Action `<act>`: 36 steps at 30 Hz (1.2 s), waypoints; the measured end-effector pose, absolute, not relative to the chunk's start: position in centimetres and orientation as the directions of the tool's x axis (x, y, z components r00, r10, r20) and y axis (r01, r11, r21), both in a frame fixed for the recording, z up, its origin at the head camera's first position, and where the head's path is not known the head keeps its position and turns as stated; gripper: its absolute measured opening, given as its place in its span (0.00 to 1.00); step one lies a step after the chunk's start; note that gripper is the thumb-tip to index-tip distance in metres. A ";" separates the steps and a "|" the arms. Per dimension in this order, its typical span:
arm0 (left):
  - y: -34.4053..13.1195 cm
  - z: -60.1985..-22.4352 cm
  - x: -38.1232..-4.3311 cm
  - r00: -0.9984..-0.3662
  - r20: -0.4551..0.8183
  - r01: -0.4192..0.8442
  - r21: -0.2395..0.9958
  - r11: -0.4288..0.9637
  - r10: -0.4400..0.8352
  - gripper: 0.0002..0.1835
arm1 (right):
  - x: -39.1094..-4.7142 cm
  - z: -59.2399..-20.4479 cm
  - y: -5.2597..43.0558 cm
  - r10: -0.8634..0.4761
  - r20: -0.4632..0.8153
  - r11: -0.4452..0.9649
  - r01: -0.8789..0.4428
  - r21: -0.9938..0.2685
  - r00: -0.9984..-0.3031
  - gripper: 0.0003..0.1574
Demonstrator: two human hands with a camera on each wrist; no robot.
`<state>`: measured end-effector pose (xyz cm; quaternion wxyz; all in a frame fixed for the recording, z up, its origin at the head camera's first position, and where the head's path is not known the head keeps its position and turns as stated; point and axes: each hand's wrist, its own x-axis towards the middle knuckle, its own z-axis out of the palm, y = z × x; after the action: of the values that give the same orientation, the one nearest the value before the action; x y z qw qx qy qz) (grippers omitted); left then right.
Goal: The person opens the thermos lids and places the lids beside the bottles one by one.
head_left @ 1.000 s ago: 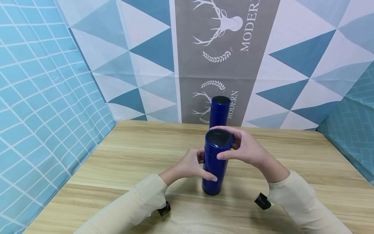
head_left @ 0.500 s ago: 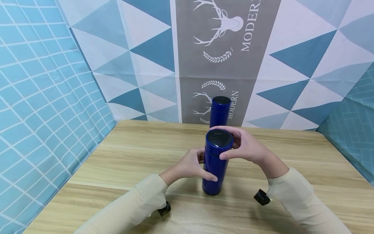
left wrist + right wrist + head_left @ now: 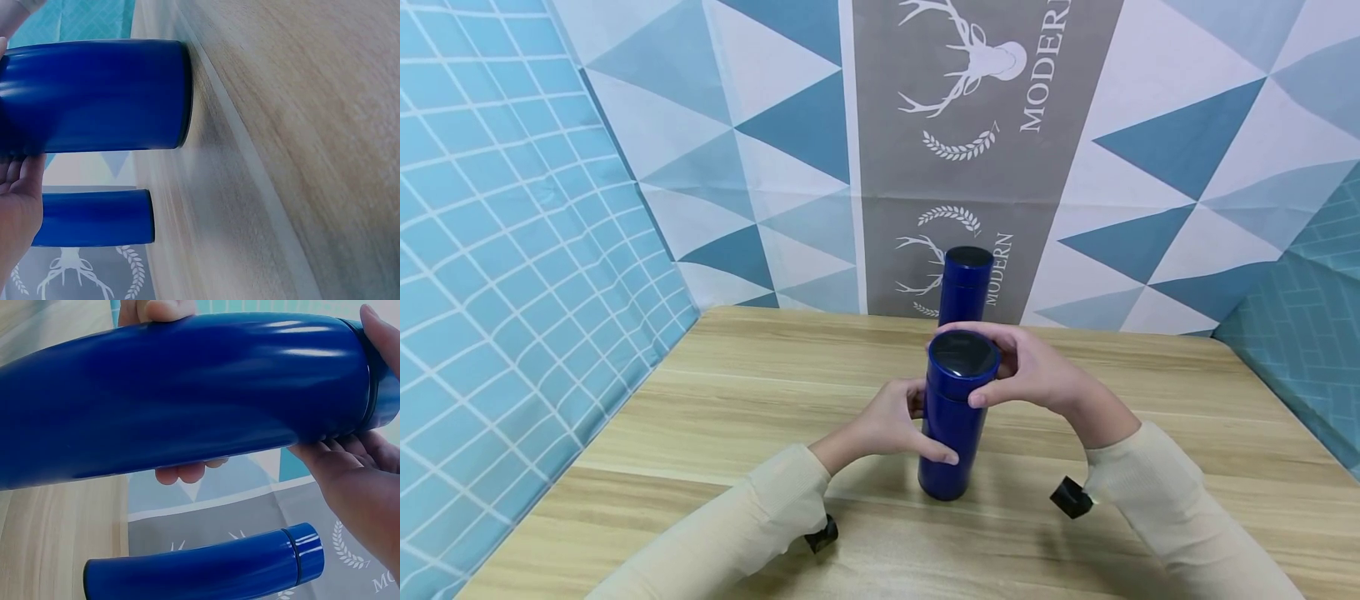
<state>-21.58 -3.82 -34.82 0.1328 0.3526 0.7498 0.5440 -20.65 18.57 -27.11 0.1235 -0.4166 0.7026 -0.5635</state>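
A dark blue, glossy insulated bottle [image 3: 953, 425] stands upright on the wooden table, its lid [image 3: 962, 353] capped by a black round top. Around the bottle's middle, my left hand [image 3: 891, 421] grips the body, with the thumb across the near side and the fingers behind. My right hand [image 3: 1037, 379] holds the lid from the right, thumb in front and fingers round the far side. The right wrist view shows a dark line between lid [image 3: 384, 394] and body [image 3: 206, 387]. Partly hidden behind stands a slimmer blue bottle [image 3: 964, 296], untouched.
The wooden table [image 3: 760, 358] meets a patterned cloth backdrop [image 3: 805, 150] at its far edge, close behind the slimmer bottle. A blue grid-patterned cloth [image 3: 512, 250] lines the left side, and a teal one [image 3: 1300, 333] the right. A black wrist device [image 3: 1071, 497] hangs below the right sleeve.
My right thumb has shifted slightly rightward along the lid, and the right wrist has moved a little upward and left. The left hand and both bottles keep their places.
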 end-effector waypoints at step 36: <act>-3.9 -34.8 -21.5 -0.710 0.186 0.382 0.912 0.150 0.680 0.33 | -22.1 -26.6 18.8 -0.824 0.265 -0.048 -0.404 -0.913 -0.500 0.45</act>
<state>-21.51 -3.87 -34.76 0.1361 0.3560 0.7460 0.5462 -22.09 18.78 -26.58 0.1886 -0.4628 0.6637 -0.5565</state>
